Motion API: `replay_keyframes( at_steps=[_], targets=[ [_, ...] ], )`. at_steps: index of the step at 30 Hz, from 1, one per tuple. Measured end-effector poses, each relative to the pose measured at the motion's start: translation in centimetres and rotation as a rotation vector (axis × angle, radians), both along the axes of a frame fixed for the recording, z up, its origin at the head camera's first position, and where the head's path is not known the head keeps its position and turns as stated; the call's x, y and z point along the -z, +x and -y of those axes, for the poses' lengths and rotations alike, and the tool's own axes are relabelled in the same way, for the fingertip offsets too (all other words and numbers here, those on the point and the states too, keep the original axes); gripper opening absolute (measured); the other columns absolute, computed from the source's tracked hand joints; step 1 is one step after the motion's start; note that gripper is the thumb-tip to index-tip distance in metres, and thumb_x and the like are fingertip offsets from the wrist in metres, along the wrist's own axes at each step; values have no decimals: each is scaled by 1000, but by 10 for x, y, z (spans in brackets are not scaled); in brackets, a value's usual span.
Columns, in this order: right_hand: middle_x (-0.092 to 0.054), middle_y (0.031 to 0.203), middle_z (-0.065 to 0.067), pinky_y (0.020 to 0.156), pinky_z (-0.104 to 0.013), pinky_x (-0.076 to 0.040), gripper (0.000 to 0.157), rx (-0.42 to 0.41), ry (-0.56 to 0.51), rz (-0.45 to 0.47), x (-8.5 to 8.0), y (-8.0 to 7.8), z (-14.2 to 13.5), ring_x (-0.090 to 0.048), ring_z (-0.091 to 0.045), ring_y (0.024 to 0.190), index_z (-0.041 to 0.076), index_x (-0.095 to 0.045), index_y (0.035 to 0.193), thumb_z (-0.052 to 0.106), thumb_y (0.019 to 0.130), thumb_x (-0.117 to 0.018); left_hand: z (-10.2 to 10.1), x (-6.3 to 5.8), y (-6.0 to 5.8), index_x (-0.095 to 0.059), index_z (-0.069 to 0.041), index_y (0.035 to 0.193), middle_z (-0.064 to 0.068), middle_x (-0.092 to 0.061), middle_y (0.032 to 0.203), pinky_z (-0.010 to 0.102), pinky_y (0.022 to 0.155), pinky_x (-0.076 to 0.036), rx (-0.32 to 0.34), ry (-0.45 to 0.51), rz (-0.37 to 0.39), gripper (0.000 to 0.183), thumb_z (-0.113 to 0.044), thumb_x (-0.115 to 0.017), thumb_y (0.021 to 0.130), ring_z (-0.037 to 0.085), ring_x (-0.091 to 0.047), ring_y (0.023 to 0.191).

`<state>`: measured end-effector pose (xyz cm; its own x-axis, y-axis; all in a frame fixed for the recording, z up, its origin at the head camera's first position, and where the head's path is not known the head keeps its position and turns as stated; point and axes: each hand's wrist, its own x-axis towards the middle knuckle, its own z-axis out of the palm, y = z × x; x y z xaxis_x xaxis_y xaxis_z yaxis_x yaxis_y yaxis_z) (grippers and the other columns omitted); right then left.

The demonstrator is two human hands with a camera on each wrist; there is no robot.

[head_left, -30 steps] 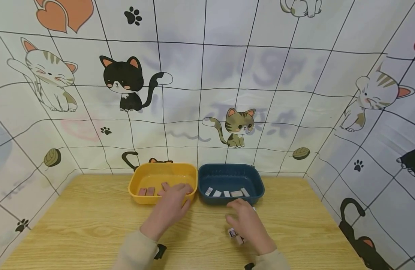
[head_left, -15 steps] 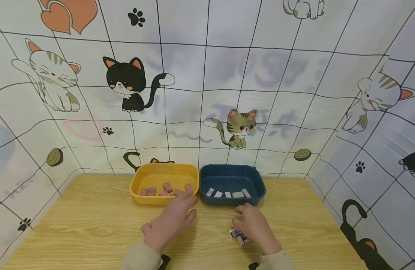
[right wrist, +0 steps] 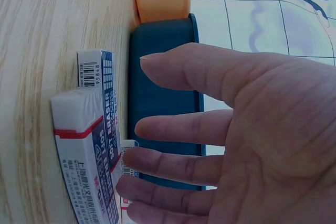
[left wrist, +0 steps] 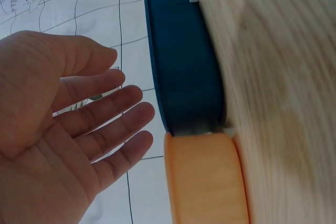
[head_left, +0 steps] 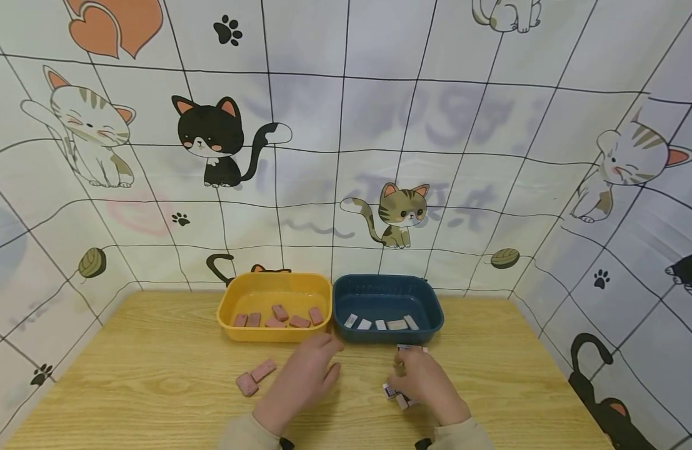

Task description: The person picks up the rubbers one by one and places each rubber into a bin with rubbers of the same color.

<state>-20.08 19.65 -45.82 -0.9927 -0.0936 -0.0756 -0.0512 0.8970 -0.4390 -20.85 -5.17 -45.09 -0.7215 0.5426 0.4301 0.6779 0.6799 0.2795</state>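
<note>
My left hand [head_left: 303,378] hovers in front of the yellow bin [head_left: 272,335], its fingers extended and nothing in its grasp, as the left wrist view shows. To its left, two pink blocks [head_left: 263,370] lie on the table. My right hand [head_left: 427,381] is over the erasers in front of the dark blue bin [head_left: 387,338]. In the right wrist view its fingers are spread, fingertips right beside a boxed eraser [right wrist: 97,72] and a white eraser in a printed sleeve [right wrist: 79,111]. Another eraser [head_left: 410,348] shows just past the fingers.
Several pink blocks [head_left: 299,321] lie in the yellow bin. The blue bin, right beside it, holds several white erasers [head_left: 397,324]. Both bins stand at the back of the wooden table [head_left: 154,350], against a cat-patterned curtain [head_left: 300,175].
My left hand has drawn back from the yellow bin and shifted right, uncovering the two pink blocks on the table. My right hand has moved slightly, staying over the erasers.
</note>
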Motion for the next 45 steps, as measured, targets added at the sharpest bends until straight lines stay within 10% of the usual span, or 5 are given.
replay_keyframes(
  at_steps=[45],
  targets=[
    [-57,90,-12,77,-56,-44,36,40,177,39,4,7,12,-53,-31,79,8,-60,83,25,66,-88,-32,21,16,-73,-13,115,-2,-65,111,36,95,-53,32,-173,197,21,-19,-72,95,13,-60,100]
  ],
)
